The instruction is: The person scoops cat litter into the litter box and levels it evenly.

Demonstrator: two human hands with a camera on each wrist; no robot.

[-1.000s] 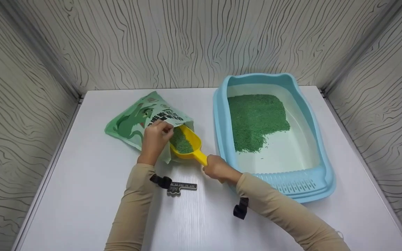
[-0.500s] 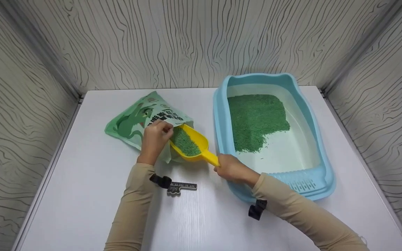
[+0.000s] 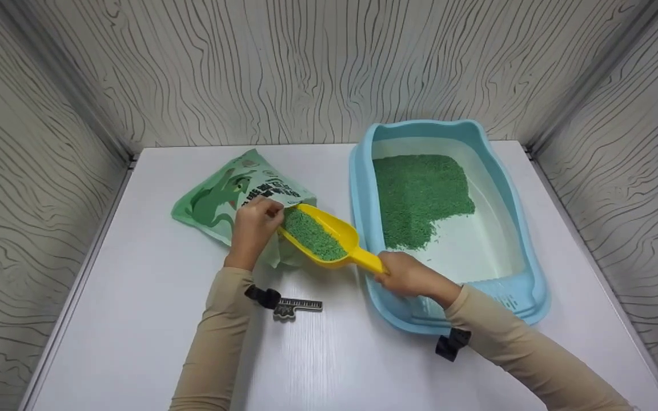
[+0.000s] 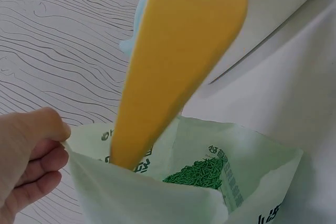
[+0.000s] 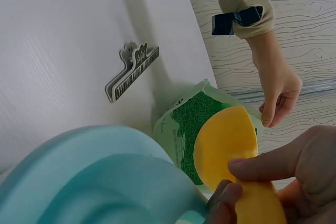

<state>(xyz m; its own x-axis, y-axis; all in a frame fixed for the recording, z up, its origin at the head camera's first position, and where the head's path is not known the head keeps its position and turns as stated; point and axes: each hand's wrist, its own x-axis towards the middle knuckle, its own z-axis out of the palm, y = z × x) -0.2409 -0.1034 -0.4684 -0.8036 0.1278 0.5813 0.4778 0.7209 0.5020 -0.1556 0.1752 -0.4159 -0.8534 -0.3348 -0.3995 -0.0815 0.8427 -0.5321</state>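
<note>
My left hand [image 3: 256, 228] pinches the upper edge of the mouth of a green bag [image 3: 215, 197]; the left wrist view shows green pellets [image 4: 199, 174] inside. By its handle, my right hand [image 3: 412, 275] grips a yellow scoop [image 3: 343, 235] heaped with green pellets [image 3: 315, 237]. In the head view the scoop's tip is still at the bag's mouth, and its handle end lies over the near left rim of a light blue litter box [image 3: 363, 188]. Green pellets [image 3: 420, 194] cover the box's far left part.
A dark clip [image 3: 297, 305] with a toothed-looking pattern lies on the white table [image 3: 317, 365], in front of the bag. Wood-patterned panels [image 3: 306, 68] stand behind and at both sides. A grated step [image 3: 506, 294] forms the box's near end.
My right hand has drawn the scoop back to the right, out of the bag, so more of its pellet load shows. The left hand and the bag have stayed put.
</note>
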